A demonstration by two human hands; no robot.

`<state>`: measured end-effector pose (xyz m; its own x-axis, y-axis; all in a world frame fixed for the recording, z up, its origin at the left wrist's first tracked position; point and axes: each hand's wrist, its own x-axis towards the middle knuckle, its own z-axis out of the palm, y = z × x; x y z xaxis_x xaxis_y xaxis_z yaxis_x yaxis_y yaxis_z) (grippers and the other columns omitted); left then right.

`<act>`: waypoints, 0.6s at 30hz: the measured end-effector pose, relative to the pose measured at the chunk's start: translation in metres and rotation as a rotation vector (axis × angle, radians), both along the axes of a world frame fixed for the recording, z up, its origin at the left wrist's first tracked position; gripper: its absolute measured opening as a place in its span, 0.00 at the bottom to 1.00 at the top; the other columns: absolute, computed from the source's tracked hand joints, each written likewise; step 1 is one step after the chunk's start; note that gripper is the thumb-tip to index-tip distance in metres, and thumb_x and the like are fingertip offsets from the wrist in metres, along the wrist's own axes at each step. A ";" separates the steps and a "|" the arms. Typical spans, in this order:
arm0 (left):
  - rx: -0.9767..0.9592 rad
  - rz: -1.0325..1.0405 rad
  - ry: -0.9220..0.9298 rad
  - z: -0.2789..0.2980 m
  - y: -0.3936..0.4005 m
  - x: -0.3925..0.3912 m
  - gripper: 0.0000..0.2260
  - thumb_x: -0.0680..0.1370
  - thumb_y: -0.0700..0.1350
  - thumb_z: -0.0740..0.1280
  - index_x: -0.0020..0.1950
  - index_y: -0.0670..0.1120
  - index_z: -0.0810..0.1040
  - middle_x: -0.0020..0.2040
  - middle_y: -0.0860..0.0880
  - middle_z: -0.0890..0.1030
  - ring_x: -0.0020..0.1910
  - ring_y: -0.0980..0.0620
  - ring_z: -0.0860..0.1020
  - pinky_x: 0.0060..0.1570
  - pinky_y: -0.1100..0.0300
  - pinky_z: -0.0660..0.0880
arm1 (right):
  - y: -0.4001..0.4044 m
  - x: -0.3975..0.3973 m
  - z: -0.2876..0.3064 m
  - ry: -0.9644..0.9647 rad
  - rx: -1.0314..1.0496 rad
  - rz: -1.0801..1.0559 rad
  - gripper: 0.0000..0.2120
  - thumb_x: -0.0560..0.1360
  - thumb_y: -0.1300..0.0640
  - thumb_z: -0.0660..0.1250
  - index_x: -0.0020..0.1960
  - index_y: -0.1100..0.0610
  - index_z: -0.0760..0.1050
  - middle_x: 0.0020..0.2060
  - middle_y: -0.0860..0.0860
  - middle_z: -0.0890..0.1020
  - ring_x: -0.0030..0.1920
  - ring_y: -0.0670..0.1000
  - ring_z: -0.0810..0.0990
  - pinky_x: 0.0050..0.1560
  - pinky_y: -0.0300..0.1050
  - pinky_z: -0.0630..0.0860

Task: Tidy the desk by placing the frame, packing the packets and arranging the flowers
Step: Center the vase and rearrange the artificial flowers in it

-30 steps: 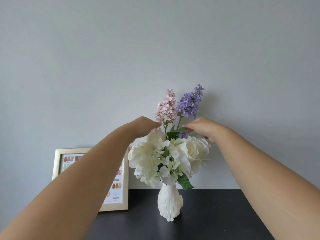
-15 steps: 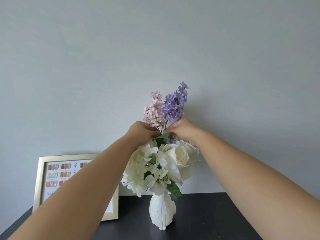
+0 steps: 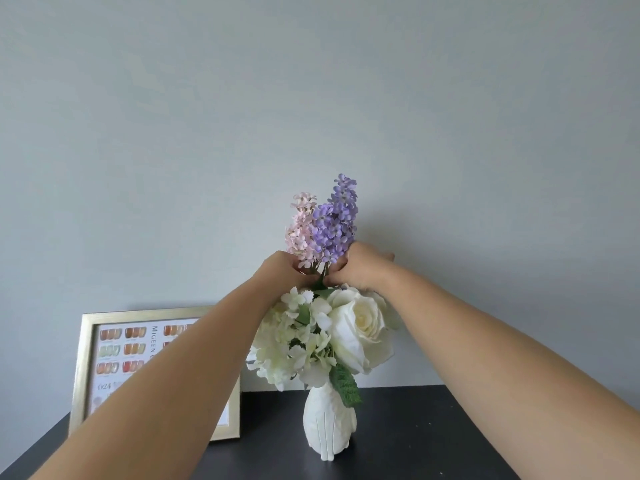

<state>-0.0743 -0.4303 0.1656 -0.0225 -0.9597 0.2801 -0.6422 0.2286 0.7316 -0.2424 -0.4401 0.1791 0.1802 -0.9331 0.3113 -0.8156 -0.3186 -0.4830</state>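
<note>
Head view: ribbed white vase [image 3: 329, 429], ruffled flowers [image 3: 332, 327].

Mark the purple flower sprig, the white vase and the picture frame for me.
purple flower sprig [image 3: 335, 227]: head view, on the middle of its blossom cluster.
white vase [image 3: 328, 424]: head view, on its ribbed body.
picture frame [image 3: 80, 368]: head view, on its gold left border.

A plain, pale grey-blue painted wall [image 3: 311, 98] fills most of the view, smooth and unmarked. Soft, even light falls across the wall, slightly brighter toward its right side. Below the wall, at the bottom of the view, a flat matte black desk top [image 3: 415, 427] butts against the wall's base.
</note>
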 end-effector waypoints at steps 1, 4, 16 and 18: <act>0.006 -0.005 0.006 0.001 0.000 0.002 0.09 0.71 0.45 0.76 0.34 0.45 0.80 0.35 0.47 0.80 0.35 0.50 0.76 0.39 0.60 0.71 | 0.000 -0.001 0.001 -0.014 0.009 0.005 0.11 0.66 0.48 0.76 0.37 0.53 0.77 0.35 0.43 0.81 0.45 0.48 0.78 0.35 0.41 0.57; 0.028 0.029 0.022 0.005 0.000 0.009 0.10 0.71 0.48 0.77 0.36 0.42 0.82 0.28 0.50 0.75 0.22 0.57 0.70 0.25 0.68 0.66 | -0.003 -0.006 0.005 -0.167 0.059 0.055 0.19 0.63 0.46 0.78 0.50 0.53 0.82 0.48 0.47 0.85 0.54 0.52 0.80 0.56 0.50 0.69; -0.047 0.021 -0.018 0.002 0.000 0.006 0.09 0.68 0.48 0.78 0.40 0.42 0.85 0.38 0.43 0.84 0.33 0.49 0.77 0.35 0.58 0.74 | -0.007 -0.003 0.001 -0.083 -0.059 0.102 0.17 0.64 0.49 0.76 0.51 0.51 0.78 0.47 0.51 0.82 0.52 0.56 0.79 0.63 0.62 0.69; -0.043 0.007 -0.026 0.000 0.001 0.006 0.09 0.69 0.48 0.79 0.40 0.43 0.84 0.39 0.42 0.85 0.33 0.47 0.77 0.34 0.58 0.74 | -0.009 -0.003 -0.001 -0.032 -0.106 0.102 0.17 0.64 0.48 0.75 0.50 0.52 0.78 0.45 0.52 0.81 0.50 0.55 0.79 0.60 0.57 0.72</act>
